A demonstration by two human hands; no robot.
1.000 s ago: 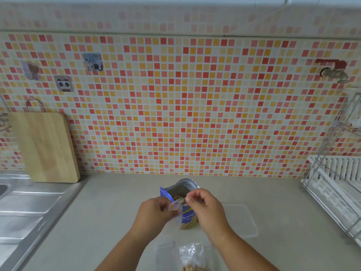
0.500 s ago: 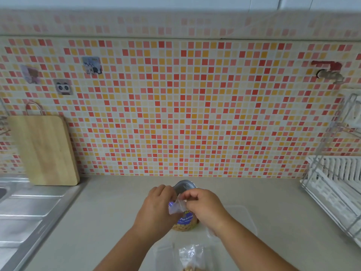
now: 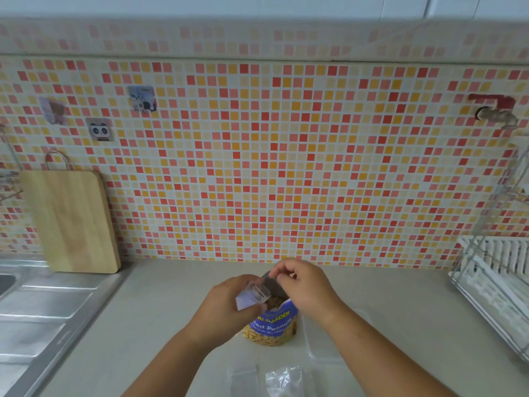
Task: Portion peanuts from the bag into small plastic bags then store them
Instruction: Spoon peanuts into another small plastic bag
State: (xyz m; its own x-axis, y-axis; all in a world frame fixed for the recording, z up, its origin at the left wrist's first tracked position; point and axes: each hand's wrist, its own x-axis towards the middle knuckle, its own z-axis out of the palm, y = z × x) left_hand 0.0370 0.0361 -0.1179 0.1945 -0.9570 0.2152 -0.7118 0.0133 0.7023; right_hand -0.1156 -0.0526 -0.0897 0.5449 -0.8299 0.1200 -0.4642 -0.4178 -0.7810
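Right hand [image 3: 306,287]: now raised over peanut bag [image 3: 272,325], pinching, seemingly, its rim; left hand [image 3: 226,308] grips small plastic bag [image 3: 256,290].

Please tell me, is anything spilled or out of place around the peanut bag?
Nothing stands out. The peanut bag stands upright and open on the counter, no loose peanuts visible around it. The left hand holds a small clear bag at its mouth.

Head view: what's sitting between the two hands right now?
The small clear plastic bag, gripped by the left hand, and the open peanut bag lie between it and the right hand, seen in the head view.
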